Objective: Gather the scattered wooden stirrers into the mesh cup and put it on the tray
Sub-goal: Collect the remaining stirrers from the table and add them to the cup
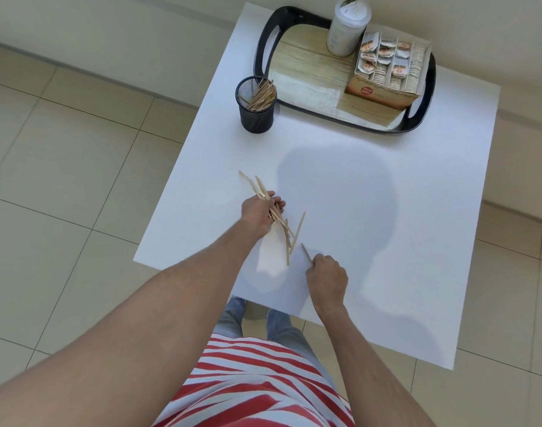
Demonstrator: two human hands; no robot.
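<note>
Gathering last stirrers, cup waiting off the tray.

Left hand [261, 211] gripping a loose fan of stirrers [282, 224] over the table [386, 211]; right hand [326, 277] just beside, pinching a single stick [306, 252]. Likely light, stiff, thin and easily snapped or spilled; best held mid-length, squared into a bundle. Mesh cup [256, 109], already part filled, standing well apart at the far side, just beside the tray [263, 44] but not on it.
</note>
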